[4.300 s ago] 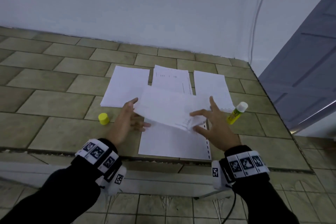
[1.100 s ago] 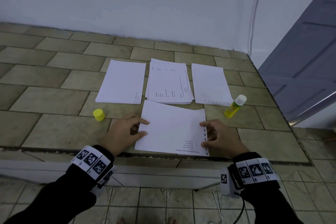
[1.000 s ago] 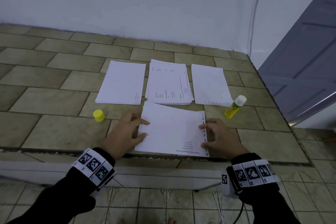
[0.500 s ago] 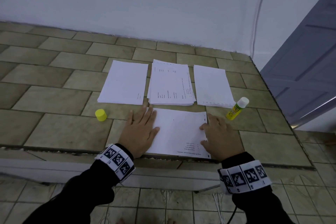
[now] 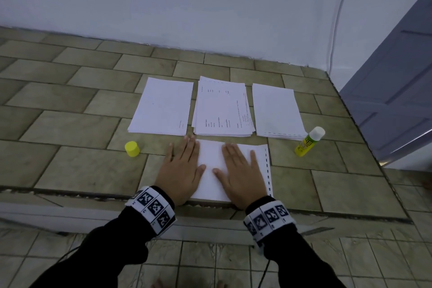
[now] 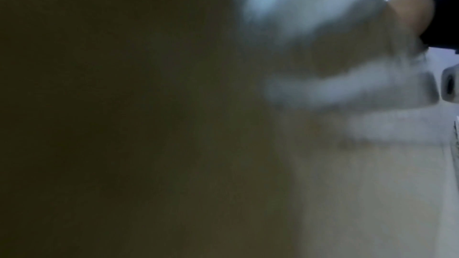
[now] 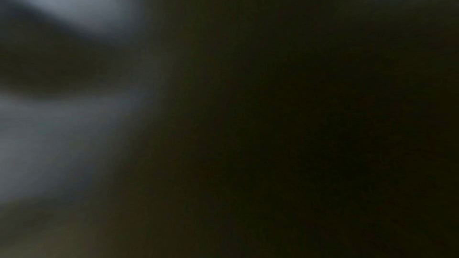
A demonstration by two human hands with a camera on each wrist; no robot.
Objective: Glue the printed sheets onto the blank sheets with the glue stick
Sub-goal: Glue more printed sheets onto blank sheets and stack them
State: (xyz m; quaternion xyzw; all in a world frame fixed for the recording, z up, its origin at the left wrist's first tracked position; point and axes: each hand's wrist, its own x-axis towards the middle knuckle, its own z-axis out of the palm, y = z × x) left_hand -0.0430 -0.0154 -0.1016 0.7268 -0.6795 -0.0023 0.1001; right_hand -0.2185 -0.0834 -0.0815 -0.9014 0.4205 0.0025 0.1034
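Observation:
A white sheet (image 5: 211,161) with a perforated right edge lies at the front edge of the tiled ledge (image 5: 70,128). Both hands lie flat on it with straight fingers: my left hand (image 5: 182,166) presses its left side, my right hand (image 5: 240,170) its middle and right. Behind it lie three piles: a pile of sheets (image 5: 163,106) at the left, printed sheets (image 5: 223,107) in the middle, perforated blank sheets (image 5: 277,110) at the right. The uncapped glue stick (image 5: 308,141) lies to the right. Its yellow cap (image 5: 132,148) stands to the left. Both wrist views are dark and blurred.
A white wall (image 5: 187,7) runs behind the ledge, with a thin cable (image 5: 336,21) down it. A grey door (image 5: 397,77) stands at the right. Below the ledge's front edge is a tiled floor (image 5: 210,264).
The sheet held in the air has been laid on the front sheet. Both hands went from gripping its side edges to lying flat on it, and the right hand has slid toward the middle.

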